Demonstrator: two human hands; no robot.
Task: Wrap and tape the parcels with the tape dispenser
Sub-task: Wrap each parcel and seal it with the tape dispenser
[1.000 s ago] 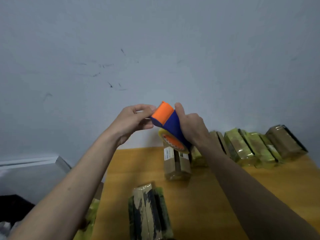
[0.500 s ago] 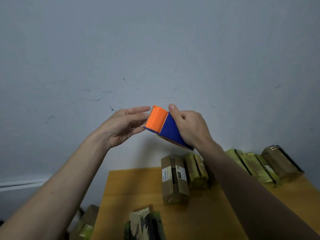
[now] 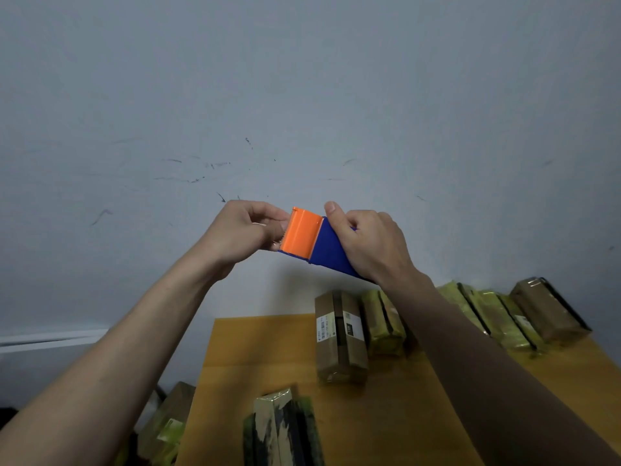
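Currently the tape dispenser [image 3: 314, 242] is held aloft before the wall, gripped at its blue body by the right hand [image 3: 371, 243], while its orange cutter end is pinched by the left hand [image 3: 240, 235]. Light, rigid plastic is judged; serrated teeth are best avoided.

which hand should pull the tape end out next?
Probably left. The left hand has its fingers curled at the orange cutter end of the tape dispenser, where tape would come out. The right hand grips the blue body, steadying it. No tape end is visible.
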